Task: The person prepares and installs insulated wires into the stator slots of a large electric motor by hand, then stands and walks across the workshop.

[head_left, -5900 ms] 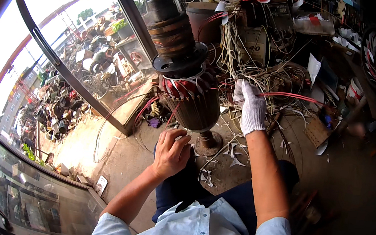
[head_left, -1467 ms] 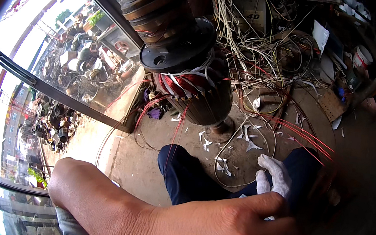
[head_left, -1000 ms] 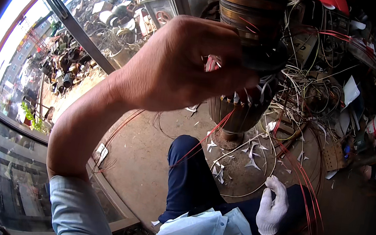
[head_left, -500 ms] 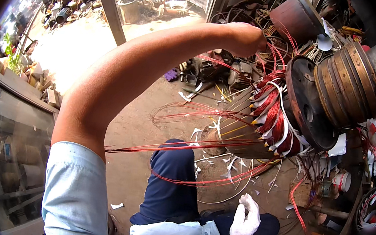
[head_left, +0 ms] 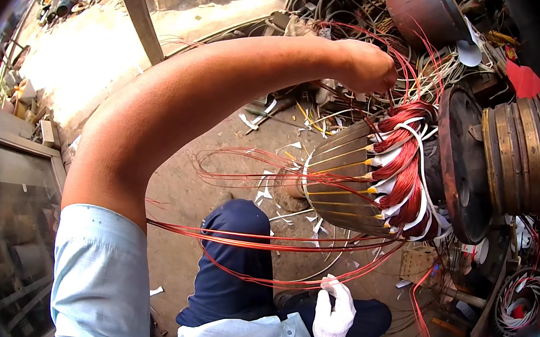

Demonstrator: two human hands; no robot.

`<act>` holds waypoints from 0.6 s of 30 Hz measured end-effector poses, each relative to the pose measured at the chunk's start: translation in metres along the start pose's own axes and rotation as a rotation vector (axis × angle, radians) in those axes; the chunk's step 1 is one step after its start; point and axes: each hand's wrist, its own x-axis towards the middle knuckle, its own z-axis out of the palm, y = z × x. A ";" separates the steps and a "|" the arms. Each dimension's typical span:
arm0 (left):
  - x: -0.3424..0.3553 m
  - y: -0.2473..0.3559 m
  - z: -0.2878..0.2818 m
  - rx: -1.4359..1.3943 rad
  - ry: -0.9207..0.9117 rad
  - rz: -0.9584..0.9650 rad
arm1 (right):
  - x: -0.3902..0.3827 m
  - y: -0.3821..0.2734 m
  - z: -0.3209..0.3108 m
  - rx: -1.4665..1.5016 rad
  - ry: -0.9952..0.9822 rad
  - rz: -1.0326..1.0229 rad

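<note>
Since half a second ago our view has swung slightly; our left hand (head_left: pixel 365 65) stays raised, fingers pinched on red copper wire (head_left: pixel 260 242) above the rotor winding (head_left: pixel 398 178). Lower right, our gloved right hand (head_left: pixel 334 313) grips the looping strands, fingers closed.

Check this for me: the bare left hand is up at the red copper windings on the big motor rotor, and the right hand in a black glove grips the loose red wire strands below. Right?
Not quite: the head view shows the right hand in a white glove, not black. The rest holds: the bare left hand is up at the red copper windings, and the gloved hand grips the loose red wire strands below.
</note>
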 end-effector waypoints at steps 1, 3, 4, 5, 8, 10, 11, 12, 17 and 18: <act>0.000 0.000 0.002 0.003 0.010 0.000 | 0.000 0.000 0.000 0.003 0.001 0.000; 0.000 -0.001 0.001 0.014 0.016 0.000 | 0.000 -0.002 0.002 0.017 0.002 -0.010; 0.000 0.000 0.002 0.018 0.017 -0.003 | 0.000 -0.002 0.002 0.023 0.003 -0.014; -0.001 0.001 0.001 0.021 0.018 -0.005 | 0.000 -0.002 0.002 0.028 -0.002 -0.013; 0.000 0.004 -0.002 0.034 -0.015 0.006 | -0.001 -0.002 0.001 0.033 -0.017 -0.002; 0.002 0.008 -0.003 0.008 -0.016 -0.018 | -0.001 -0.008 0.000 0.027 -0.028 0.016; 0.001 0.009 -0.006 0.000 -0.013 -0.037 | -0.001 -0.008 0.001 0.043 -0.018 0.030; 0.002 0.014 -0.007 -0.020 0.087 -0.054 | -0.002 -0.007 0.002 0.060 -0.008 0.045; 0.027 0.014 -0.004 0.085 0.198 0.079 | -0.005 -0.003 0.007 0.052 -0.007 0.045; 0.033 0.013 -0.002 0.119 0.150 0.083 | -0.006 -0.001 0.008 0.042 -0.016 0.052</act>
